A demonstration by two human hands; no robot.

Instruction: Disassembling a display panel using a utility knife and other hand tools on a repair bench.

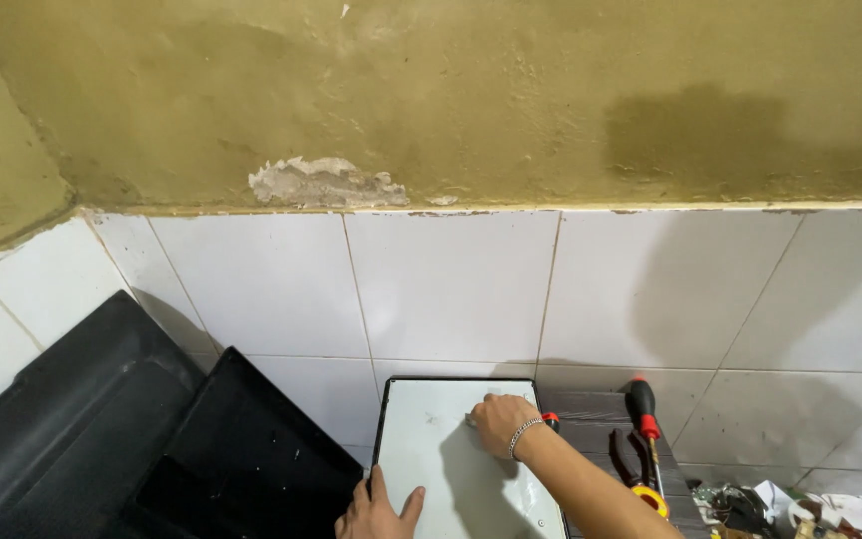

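A dark wood-grain worktop (601,414) is set against the white tiled wall. A white panel with a thin black frame (431,449) is laid flat on its left part. To the right of the panel, a red-and-black-handled screwdriver (644,414) and dark-handled pliers (623,457) are laid. A heap of small clutter (780,509) is seen at the near right.

A flat white panel (451,449) with a thin black edge is laid just below the white tiled wall (451,289); its top edge is pushed against the wall; its smooth face is turned up.
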